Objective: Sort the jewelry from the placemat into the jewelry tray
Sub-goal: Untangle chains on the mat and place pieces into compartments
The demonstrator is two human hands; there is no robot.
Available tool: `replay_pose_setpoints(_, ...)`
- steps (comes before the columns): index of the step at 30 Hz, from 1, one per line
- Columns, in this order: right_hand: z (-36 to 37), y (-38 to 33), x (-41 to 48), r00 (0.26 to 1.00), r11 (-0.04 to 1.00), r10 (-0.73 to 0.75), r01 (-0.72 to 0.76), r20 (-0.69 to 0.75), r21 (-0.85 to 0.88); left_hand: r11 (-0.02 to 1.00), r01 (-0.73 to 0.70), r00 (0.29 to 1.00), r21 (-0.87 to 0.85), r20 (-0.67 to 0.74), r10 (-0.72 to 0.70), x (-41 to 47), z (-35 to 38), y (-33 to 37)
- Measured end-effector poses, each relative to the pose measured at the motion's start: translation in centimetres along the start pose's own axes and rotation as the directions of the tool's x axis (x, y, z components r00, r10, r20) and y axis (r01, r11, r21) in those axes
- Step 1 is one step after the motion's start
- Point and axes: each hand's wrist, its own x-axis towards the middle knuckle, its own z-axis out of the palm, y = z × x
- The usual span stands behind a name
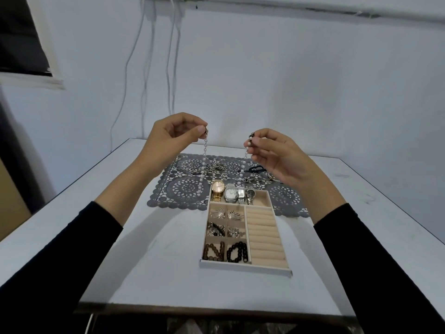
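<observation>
A pearl necklace [203, 162] hangs in the air above the grey lace placemat [185, 189]. My left hand [173, 135] pinches one end of it, and my right hand [272, 153] pinches the other end, which carries dark beads. Both strands drop toward the mat and the far edge of the beige jewelry tray [245, 267]. The tray holds several watches [231, 194] in its back row, small silver pieces and dark bead bracelets in the left cells, and bare ring rolls on the right. More chains [212, 168] and a dark cord [256, 169] lie on the mat.
The white table [154, 273] carries the mat and tray; its front edge runs near the bottom of the view. A pale wall with hanging cables [173, 68] stands behind, and a dark window [21, 37] sits upper left.
</observation>
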Motion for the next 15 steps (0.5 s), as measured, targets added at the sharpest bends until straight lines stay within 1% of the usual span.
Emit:
replay_pose_setpoints(7, 0.5, 1.2, -1.4, 0.995, 0.999, 0.036, -0.034, 0.096, -0.019, 1.0, 0.006, 1.0, -0.005, 0.001, -0.006, -1.9, -0.1, 0.2)
replay_pose_setpoints(15, 0.1, 2.5, -1.6, 0.995, 0.998, 0.057, -0.057, 0.085, -0.001, 1.0, 0.015, 1.0, -0.014, 0.005, -0.015, -2.5, -0.1, -0.2)
